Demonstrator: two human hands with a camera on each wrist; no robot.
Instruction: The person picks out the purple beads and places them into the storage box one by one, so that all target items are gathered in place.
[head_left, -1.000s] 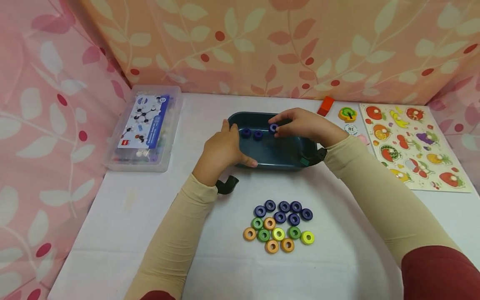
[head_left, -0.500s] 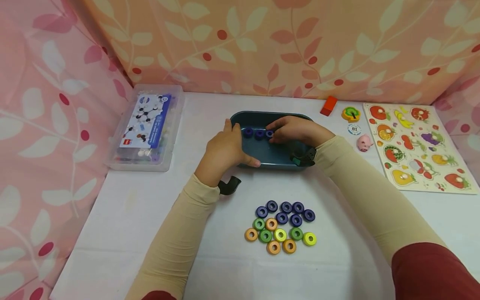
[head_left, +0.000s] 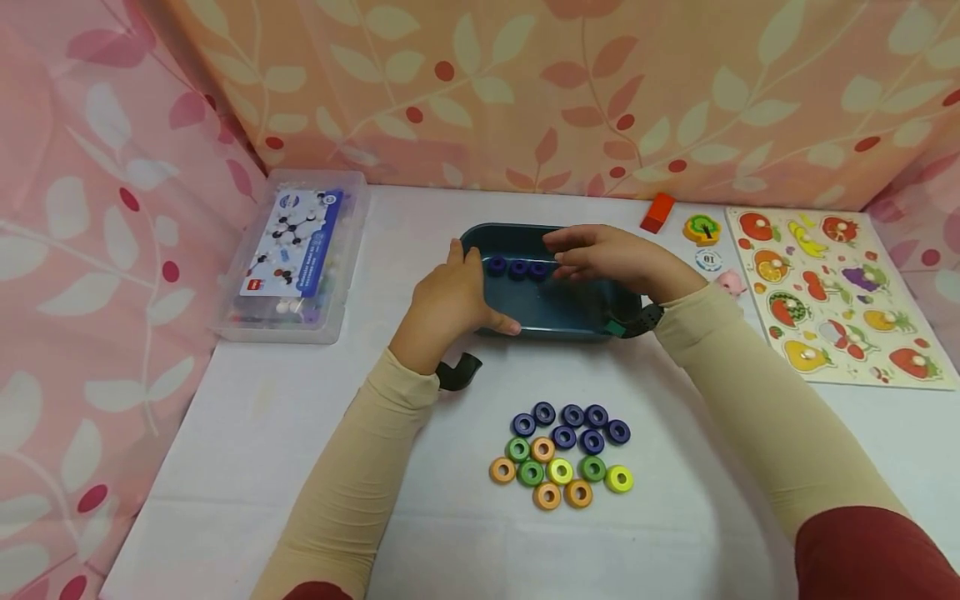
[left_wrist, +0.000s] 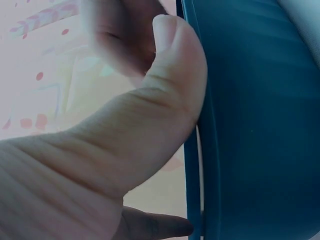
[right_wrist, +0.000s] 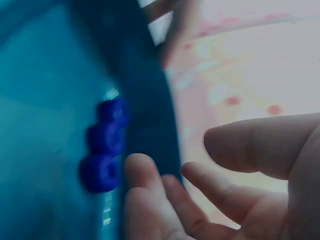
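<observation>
Three dark purple ring beads (head_left: 517,267) sit in a row along the far side inside the dark teal tray (head_left: 547,321); the right wrist view shows these purple ring beads (right_wrist: 106,140) touching one another. My left hand (head_left: 444,308) rests at the tray's left end, fingers spread and thumb along the near rim. In the left wrist view the thumb (left_wrist: 172,75) lies against the rim's outside. Over the tray's right half, my right hand (head_left: 611,257) is held with loose fingers and nothing between them, just right of the row. Nearer me lie several loose purple ring beads (head_left: 573,417).
Green (head_left: 531,473), orange (head_left: 547,497) and yellow ring beads (head_left: 619,478) lie beside the loose purple ones. A clear plastic case (head_left: 292,258) stands left. At right are a red block (head_left: 657,213), a tree piece (head_left: 702,229), a pink pig (head_left: 730,283) and a fruit puzzle board (head_left: 832,292).
My right hand set a purple ring bead down at the right end of the row in the tray, let go and drew back to the right. The left hand stayed at the tray.
</observation>
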